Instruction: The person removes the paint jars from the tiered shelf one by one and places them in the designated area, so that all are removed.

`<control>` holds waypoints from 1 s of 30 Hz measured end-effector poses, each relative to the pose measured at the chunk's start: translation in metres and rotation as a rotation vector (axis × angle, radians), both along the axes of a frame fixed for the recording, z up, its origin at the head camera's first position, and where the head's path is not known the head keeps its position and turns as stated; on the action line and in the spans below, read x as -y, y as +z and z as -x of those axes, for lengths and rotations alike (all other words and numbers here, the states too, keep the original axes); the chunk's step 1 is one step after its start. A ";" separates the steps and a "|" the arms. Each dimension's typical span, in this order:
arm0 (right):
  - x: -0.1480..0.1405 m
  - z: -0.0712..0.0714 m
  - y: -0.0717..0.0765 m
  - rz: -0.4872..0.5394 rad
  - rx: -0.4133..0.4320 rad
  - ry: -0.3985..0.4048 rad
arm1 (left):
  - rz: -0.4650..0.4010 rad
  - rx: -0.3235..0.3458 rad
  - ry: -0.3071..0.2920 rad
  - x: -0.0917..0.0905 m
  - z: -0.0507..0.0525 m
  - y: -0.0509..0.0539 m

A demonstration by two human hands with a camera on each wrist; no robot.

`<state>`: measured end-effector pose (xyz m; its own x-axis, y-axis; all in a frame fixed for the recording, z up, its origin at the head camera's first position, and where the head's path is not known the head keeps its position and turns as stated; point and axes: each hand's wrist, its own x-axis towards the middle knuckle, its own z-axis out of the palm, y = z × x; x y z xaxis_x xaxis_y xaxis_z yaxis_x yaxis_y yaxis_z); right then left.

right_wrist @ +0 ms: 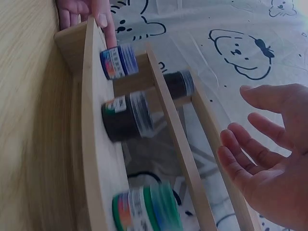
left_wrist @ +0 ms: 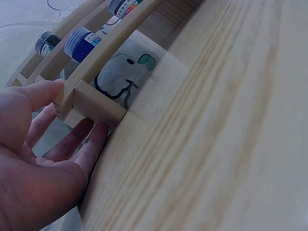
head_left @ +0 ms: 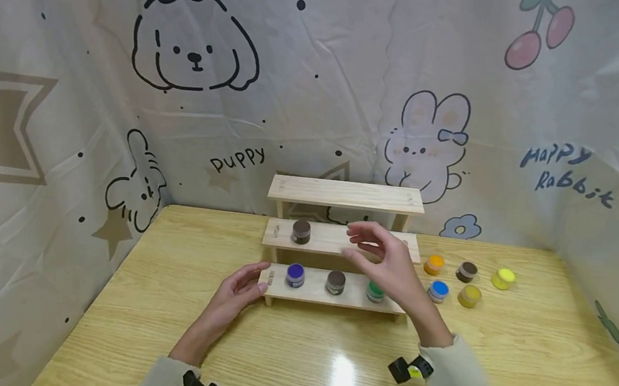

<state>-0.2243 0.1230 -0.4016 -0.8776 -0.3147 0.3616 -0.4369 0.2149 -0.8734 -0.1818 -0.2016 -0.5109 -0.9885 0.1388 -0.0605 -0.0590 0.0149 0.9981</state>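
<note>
A three-tier wooden rack (head_left: 337,194) stands against the backdrop. My left hand (head_left: 237,290) grips the left end of its lowest shelf; in the left wrist view the thumb lies on the shelf edge and the fingers touch the end support (left_wrist: 100,103). Over the right part of the middle shelf hovers my right hand (head_left: 387,261), fingers loosely bent and nothing between them. The lowest shelf bears a violet-blue paint jar (head_left: 295,275), a dark brown jar (head_left: 336,282) and a green jar (head_left: 375,292), partly behind the right hand. Another dark jar (head_left: 301,232) stands on the middle shelf's left.
Right of the rack, several paint jars stand on the wooden table (head_left: 162,303): orange (head_left: 434,264), dark brown (head_left: 467,272), bright yellow (head_left: 503,278), blue (head_left: 437,291) and ochre (head_left: 470,296). A printed cloth (head_left: 320,93) hangs behind and at both sides.
</note>
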 end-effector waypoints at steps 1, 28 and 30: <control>0.004 0.001 0.000 0.006 0.004 0.003 | -0.001 -0.002 0.001 0.000 0.000 0.000; 0.073 0.030 -0.016 -0.048 0.028 0.033 | -0.007 -0.023 -0.021 0.002 -0.004 -0.007; 0.076 0.031 -0.016 -0.072 0.018 0.024 | -0.005 -0.024 -0.025 0.002 -0.003 -0.008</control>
<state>-0.2555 0.0469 -0.4180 -0.8755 -0.3604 0.3218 -0.4275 0.2673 -0.8636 -0.1783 -0.2041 -0.5186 -0.9858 0.1638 -0.0362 -0.0349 0.0107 0.9993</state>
